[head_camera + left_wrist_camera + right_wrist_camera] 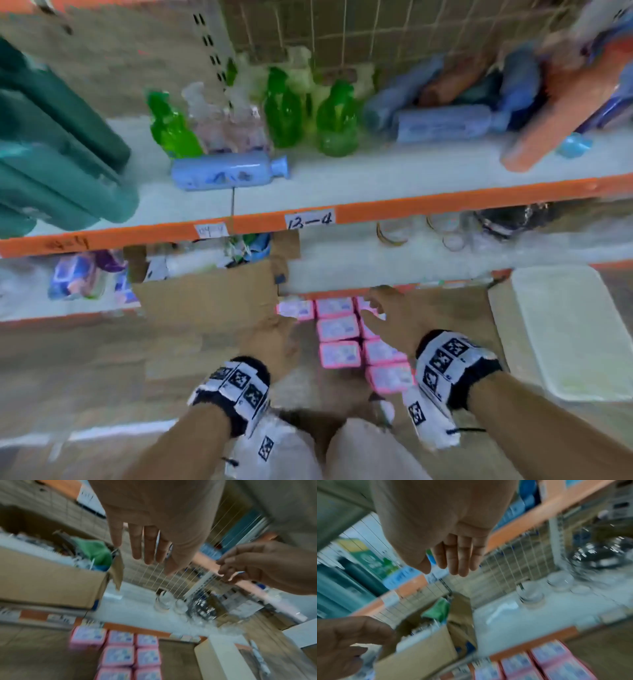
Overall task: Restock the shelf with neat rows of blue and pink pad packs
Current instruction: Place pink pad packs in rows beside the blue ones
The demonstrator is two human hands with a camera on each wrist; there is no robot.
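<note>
We count eight pink packs (339, 327) on floor below orange shelf edge (342, 293). Left hand (274, 337), right hand (388, 313) above packs, fingers spread, empty. Wrist views alone show glass jars (530, 595) on shelf.

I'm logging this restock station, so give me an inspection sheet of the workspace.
Surface: lower shelf, bare white patch beside the box.
Job's things: pink pad packs in rows on the floor; blue packs not seen.
Clutter: open cardboard box, glass jars, white tray.
Hands: left hand and right hand empty, fingers relaxed above the packs.
Cables: nothing seen.
Surroundings: upper shelf with green bottles; wire grid behind.
</note>
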